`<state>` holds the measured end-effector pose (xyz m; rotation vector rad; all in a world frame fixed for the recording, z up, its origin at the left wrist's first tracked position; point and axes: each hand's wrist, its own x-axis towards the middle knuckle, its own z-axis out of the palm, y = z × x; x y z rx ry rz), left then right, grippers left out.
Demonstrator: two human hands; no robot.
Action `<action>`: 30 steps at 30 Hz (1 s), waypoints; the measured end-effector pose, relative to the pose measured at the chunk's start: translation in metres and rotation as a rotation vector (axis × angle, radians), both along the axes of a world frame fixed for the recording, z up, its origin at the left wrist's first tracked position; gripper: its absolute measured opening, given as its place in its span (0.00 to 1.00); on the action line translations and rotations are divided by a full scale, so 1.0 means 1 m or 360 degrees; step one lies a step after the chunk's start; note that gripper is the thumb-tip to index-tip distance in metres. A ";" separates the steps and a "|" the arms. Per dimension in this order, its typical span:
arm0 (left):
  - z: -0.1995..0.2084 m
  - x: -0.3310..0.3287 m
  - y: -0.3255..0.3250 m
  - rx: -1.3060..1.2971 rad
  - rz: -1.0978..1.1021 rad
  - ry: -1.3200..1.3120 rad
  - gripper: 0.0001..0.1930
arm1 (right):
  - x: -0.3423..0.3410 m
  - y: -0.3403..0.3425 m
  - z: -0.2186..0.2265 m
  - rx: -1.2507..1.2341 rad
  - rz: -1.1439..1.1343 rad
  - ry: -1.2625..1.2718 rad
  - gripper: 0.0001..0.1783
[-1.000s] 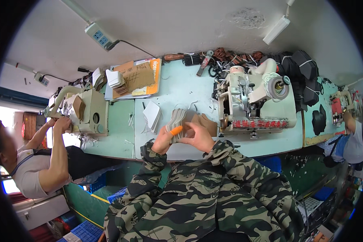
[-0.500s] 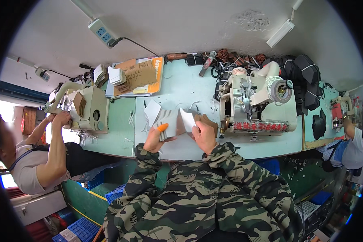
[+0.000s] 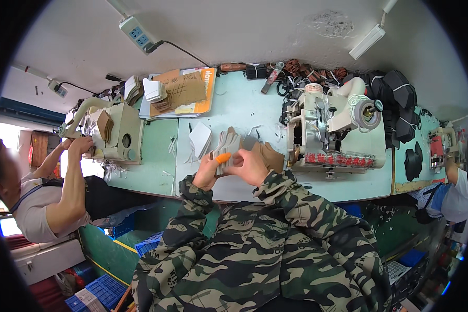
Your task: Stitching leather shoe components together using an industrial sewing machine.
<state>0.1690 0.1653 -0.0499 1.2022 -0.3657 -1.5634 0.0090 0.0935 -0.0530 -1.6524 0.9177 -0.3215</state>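
My left hand [image 3: 207, 173], an orange finger cot [image 3: 223, 158] on its thumb, is closed round a fanned stack of white and greyish cut pieces [image 3: 228, 142]. The stack stands tilted up above the table. My right hand [image 3: 250, 167] presses in from the right with bent fingers, pinching at the stack's lower edge; its fingertips are partly hidden. On the table left of the stack lies a small pile of white cut pieces [image 3: 199, 138]. Just beyond my right hand is a pile of brown pieces [image 3: 271, 156].
A skiving-type machine [image 3: 334, 125] stands right, with dark bundles [image 3: 398, 99] behind. Brown and white stacks [image 3: 156, 94] rest on a notebook [image 3: 208, 93] at the back left. A co-worker [image 3: 62, 197] works at another machine [image 3: 120, 132] left; another person [image 3: 452, 192] is far right.
My right hand has moved left to the stack; the single white piece it held apart no longer shows separately. My left hand has shifted slightly right and raised the stack, now fanned upright.
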 end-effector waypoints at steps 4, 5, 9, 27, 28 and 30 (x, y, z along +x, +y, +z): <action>-0.007 -0.002 -0.004 -0.0097 -0.0022 -0.0140 0.13 | -0.011 -0.003 0.004 0.0198 -0.0007 -0.0131 0.26; -0.007 -0.004 -0.004 -0.0128 0.0008 -0.0173 0.13 | -0.012 -0.004 0.007 0.0290 -0.0049 -0.0164 0.26; -0.001 -0.011 -0.006 -0.0104 0.0064 -0.0173 0.14 | -0.023 -0.005 -0.001 0.0696 -0.0126 -0.0430 0.25; 0.017 -0.017 -0.001 -0.0162 -0.0373 -0.0337 0.17 | -0.037 0.022 0.010 -0.0273 -0.0080 -0.0022 0.17; 0.015 -0.010 0.002 -0.0165 -0.0382 -0.0335 0.17 | -0.044 0.023 0.001 -0.0100 -0.0129 -0.0215 0.16; 0.002 0.012 0.010 0.0128 -0.0082 -0.0128 0.18 | -0.063 0.026 -0.019 0.0224 -0.0361 -0.0361 0.15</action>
